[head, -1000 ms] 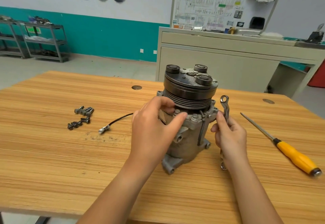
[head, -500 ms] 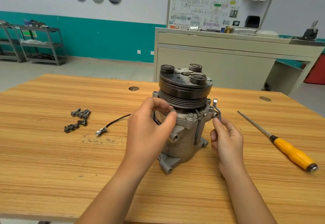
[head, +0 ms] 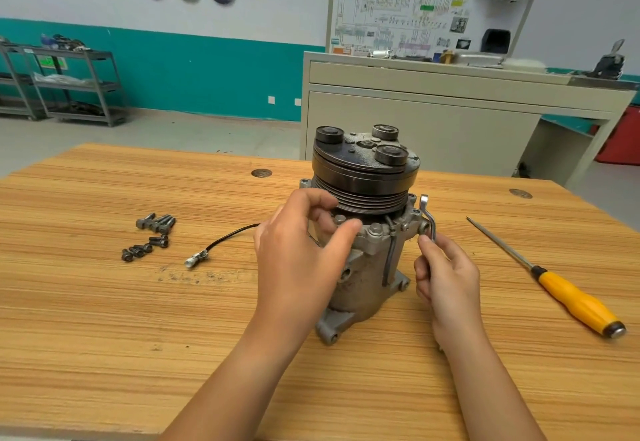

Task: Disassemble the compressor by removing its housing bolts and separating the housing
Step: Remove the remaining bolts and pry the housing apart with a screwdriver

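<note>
A grey compressor (head: pixel 367 267) stands upright on the wooden table (head: pixel 104 336), its dark grooved pulley on top. My left hand (head: pixel 298 257) grips the housing just under the pulley, thumb and fingers curled around its upper left side. My right hand (head: pixel 445 274) holds a silver ring wrench (head: pixel 427 215) upright against the right side of the housing flange, near a bolt head (head: pixel 375 229). The lower part of the wrench is hidden inside my fist.
Several removed bolts (head: pixel 150 234) lie in a loose pile at the left. A black wire with a white connector (head: pixel 221 243) trails from the compressor. A yellow-handled screwdriver (head: pixel 554 281) lies at the right. A grey cabinet (head: pixel 450 118) stands behind the table.
My right hand has brought the wrench from beside the compressor in against the flange on its right side. My left hand has stayed on the housing.
</note>
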`<action>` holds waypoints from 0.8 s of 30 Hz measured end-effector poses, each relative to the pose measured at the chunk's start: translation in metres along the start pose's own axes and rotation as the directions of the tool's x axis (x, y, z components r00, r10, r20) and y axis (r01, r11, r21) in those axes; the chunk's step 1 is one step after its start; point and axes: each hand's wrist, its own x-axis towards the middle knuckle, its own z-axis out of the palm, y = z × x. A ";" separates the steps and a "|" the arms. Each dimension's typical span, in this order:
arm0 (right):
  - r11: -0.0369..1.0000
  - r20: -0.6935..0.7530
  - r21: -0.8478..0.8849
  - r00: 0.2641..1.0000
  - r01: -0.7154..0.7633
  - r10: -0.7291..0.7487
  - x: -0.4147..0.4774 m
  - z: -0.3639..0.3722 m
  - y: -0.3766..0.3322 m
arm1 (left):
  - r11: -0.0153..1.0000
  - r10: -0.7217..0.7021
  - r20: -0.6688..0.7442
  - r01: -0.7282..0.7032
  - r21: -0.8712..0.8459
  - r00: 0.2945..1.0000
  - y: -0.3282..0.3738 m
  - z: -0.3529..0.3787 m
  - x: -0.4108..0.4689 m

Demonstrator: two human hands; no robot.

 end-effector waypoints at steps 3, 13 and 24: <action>1.000 0.007 -0.003 1.000 -0.002 0.002 0.000 -0.002 0.000 | 0.997 0.073 0.010 -0.073 0.019 0.997 -0.004 -0.001 0.000; 1.000 0.013 -0.005 1.000 -0.028 0.028 0.002 -0.004 0.002 | 0.987 0.103 0.166 -0.121 0.105 0.981 -0.005 -0.012 0.013; 0.999 0.023 0.019 0.999 -0.043 0.043 0.003 -0.005 0.002 | 0.908 0.218 0.388 -0.332 0.257 0.896 -0.001 -0.022 0.031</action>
